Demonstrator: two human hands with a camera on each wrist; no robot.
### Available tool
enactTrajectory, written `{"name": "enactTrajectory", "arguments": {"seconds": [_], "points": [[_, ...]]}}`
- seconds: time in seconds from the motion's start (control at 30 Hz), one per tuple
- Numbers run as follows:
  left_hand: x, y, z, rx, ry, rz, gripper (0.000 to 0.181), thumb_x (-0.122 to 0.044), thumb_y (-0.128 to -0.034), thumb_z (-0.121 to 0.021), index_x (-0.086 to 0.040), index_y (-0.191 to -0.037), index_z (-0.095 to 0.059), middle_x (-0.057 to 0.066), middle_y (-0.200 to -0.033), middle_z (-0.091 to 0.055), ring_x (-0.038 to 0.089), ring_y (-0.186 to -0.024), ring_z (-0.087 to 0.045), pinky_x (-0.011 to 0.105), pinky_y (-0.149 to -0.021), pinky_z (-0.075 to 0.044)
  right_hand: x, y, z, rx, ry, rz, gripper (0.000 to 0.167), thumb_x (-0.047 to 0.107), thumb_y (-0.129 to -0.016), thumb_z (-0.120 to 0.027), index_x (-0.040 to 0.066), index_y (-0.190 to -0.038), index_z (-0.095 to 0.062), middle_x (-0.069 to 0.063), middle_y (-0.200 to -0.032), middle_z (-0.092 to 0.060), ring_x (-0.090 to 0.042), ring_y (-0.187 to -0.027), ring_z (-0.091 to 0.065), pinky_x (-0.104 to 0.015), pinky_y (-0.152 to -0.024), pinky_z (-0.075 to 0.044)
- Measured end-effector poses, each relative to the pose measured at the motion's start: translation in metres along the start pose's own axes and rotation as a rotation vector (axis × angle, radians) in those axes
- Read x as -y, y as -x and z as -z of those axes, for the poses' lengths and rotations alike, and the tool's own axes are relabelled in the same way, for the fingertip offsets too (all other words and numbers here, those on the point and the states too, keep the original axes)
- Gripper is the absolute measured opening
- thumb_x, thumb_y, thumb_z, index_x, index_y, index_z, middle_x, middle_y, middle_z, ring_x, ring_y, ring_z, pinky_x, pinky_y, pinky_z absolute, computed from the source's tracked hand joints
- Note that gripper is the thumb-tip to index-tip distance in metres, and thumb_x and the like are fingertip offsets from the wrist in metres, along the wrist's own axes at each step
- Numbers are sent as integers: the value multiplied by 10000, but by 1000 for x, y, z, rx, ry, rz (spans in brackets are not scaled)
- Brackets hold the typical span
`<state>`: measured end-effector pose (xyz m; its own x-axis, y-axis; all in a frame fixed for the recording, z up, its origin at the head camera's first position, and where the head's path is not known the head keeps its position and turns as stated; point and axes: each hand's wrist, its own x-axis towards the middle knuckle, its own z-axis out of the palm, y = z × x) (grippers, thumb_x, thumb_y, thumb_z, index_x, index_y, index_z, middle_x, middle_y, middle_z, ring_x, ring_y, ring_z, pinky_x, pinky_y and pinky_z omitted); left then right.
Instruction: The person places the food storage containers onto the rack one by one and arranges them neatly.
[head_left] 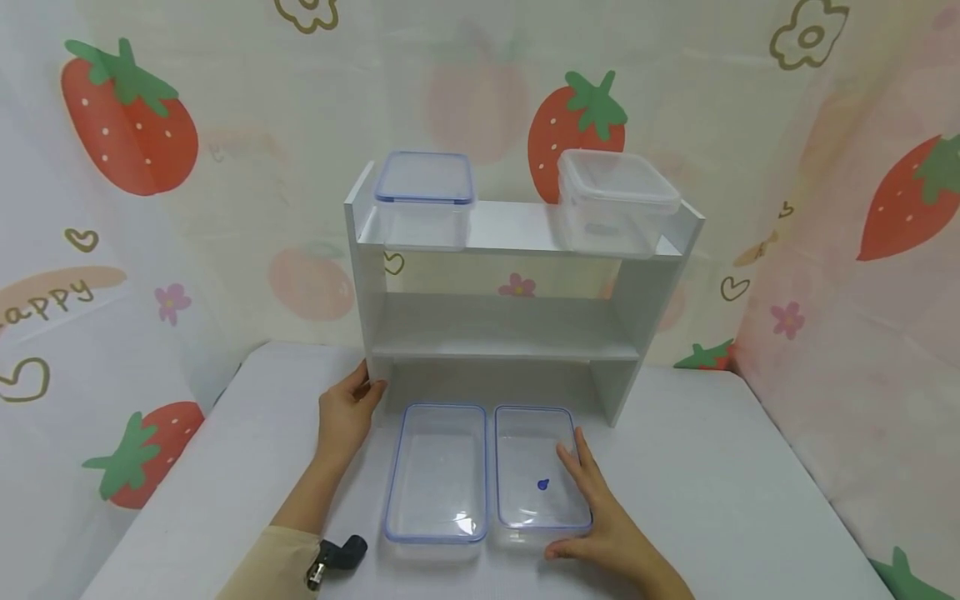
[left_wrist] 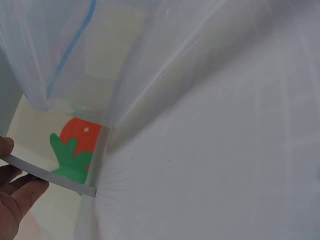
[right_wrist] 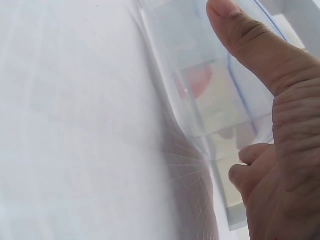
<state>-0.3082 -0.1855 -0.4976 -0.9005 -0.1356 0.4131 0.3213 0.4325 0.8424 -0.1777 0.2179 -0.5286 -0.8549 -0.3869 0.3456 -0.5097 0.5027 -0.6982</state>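
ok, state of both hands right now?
Left hand: closed, gripping the shelf by its side.
Right hand: open, at the right-hand box; contact unclear.

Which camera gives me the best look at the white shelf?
The head view: it shows the white shelf nearly whole, boards and sides included. The left wrist view mainly shows a panel edge pinched by the left hand; the right wrist view, only pieces beyond the right hand.

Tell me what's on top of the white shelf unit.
Its top board bears a blue-rimmed clear container at left and a frosted container at right; what lies behind them is partly hidden.
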Motion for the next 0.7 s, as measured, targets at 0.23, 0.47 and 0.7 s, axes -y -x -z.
{"name": "enactTrajectory", "arguments": {"seconds": [0.23, 0.47, 0.7], "points": [[1, -1, -1, -12, -15, -17, 493, -194, -997, -697, -83, -1457, -557, 188, -1380, -629, 339, -1110, -717, 423, -925, -599, -3, -1, -2, -11, 3, 12, 1297, 368, -569, -986, 161, -1632, -273, -50, -1737, 67, -413, -1572, -22, -208, -1176, -72], [0, -1, 0, -7, 3, -16, 496, -211, -1000, -695, -89, -1459, -554, 179, -1395, -620, 332, -1123, -713, 412, -931, -594, -5, -1, -2, -22, -18, 71, 1231, 335, -584, -983, 117, -1606, -332, -135, -1730, 39, -373, -1584, -3, -98, -1182, -55], [2, -1, -1, -7, 3, -8, 499, -225, -1001, -693, -90, -1461, -553, 185, -1390, -625, 329, -1112, -717, 430, -928, -599, -7, -1, -3, -54, -17, 125, 1183, 330, -593, -976, 69, -1579, -377, -243, -1704, -40, -244, -1599, -31, -115, -1216, -89]]}}
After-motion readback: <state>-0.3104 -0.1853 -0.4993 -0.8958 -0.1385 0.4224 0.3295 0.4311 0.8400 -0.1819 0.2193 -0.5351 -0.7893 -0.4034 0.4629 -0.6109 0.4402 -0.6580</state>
